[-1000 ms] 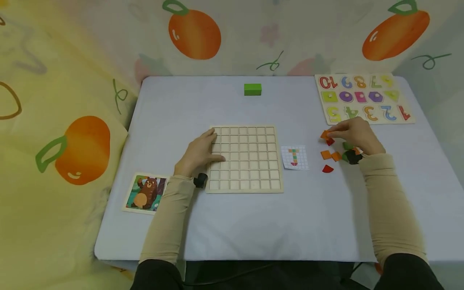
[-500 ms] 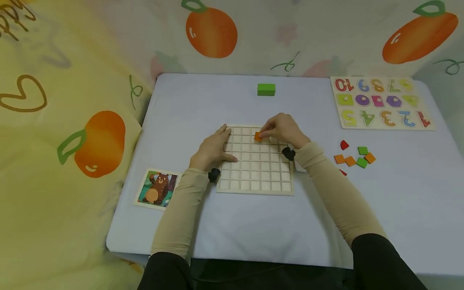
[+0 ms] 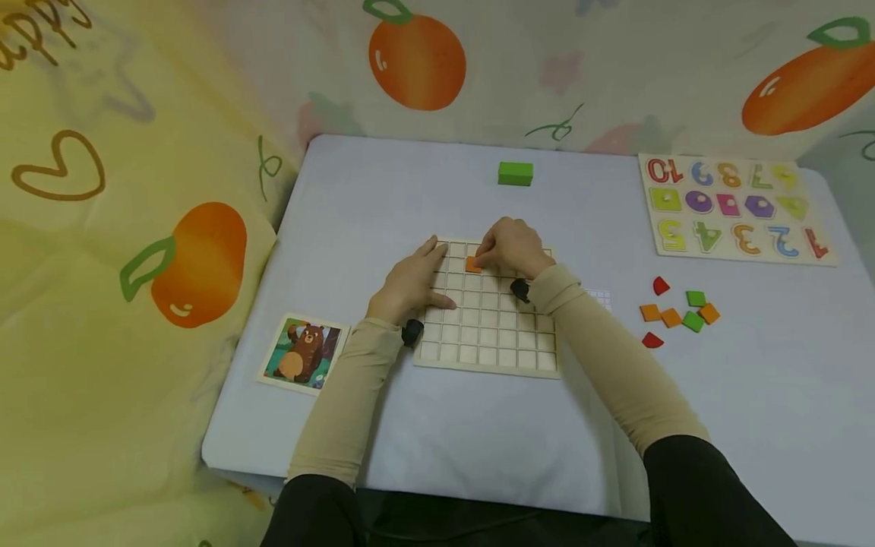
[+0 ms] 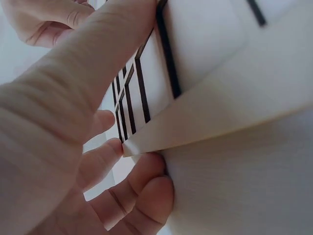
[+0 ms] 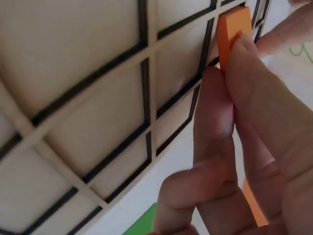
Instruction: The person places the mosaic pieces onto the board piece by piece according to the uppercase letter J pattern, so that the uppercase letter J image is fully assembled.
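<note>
A wooden grid board (image 3: 478,371) lies on the table before me. Its left side is touched by my left hand (image 3: 413,285), with the thumb stretched over the grid. In the left wrist view, fingertips (image 4: 159,191) rest against the board's outer edge. My right hand (image 3: 513,245) pinches an orange square tile (image 3: 473,264) at a cell near the far side. The right wrist view shows this tile (image 5: 234,32) tilted between thumb and finger, partly over the cell. Another orange patch (image 5: 253,203) shows between the fingers; I cannot tell what it is.
Several loose tiles lie on the right: red wedges (image 3: 652,340), green squares (image 3: 693,322) and orange squares (image 3: 672,317). A pattern card (image 3: 600,298) is mostly behind the right sleeve. Also around are a number puzzle (image 3: 745,253), green block (image 3: 515,174) and bear picture (image 3: 301,353).
My right hand has carried an orange tile left from the loose tiles to the board, then slightly farther left over it. A red wedge now lies apart among the loose tiles. The left hand stays at the board.
</note>
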Motion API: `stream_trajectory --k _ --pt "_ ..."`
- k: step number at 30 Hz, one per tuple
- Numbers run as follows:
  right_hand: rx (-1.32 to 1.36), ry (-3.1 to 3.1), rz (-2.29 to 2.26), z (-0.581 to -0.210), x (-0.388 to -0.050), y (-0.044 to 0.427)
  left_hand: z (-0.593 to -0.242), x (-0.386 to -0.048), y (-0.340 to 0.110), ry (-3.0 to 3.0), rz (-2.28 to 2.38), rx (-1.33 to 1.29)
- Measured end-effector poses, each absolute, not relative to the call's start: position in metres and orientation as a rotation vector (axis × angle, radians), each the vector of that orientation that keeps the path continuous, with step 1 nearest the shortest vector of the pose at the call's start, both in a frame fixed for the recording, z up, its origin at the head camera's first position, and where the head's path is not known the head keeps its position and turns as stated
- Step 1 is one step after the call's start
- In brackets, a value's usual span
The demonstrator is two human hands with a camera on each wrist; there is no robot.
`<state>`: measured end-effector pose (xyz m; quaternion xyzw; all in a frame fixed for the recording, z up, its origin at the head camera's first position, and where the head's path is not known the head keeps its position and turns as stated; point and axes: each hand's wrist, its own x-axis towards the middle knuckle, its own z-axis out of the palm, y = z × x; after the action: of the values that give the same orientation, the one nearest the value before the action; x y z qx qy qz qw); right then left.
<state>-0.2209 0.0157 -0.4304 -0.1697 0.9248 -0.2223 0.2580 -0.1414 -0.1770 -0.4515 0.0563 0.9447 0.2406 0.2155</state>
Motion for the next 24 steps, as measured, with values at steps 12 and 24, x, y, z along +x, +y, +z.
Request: stream_trajectory --k 12,24 --pt "-0.445 2.526 -0.577 -0.435 -0.216 0.017 -0.446 -0.142 -0.173 2.606 0.599 0.164" --pt "-0.407 2.636 -0.565 -0.442 -0.210 0.011 -0.442 -0.145 -0.174 2.578 0.601 0.199"
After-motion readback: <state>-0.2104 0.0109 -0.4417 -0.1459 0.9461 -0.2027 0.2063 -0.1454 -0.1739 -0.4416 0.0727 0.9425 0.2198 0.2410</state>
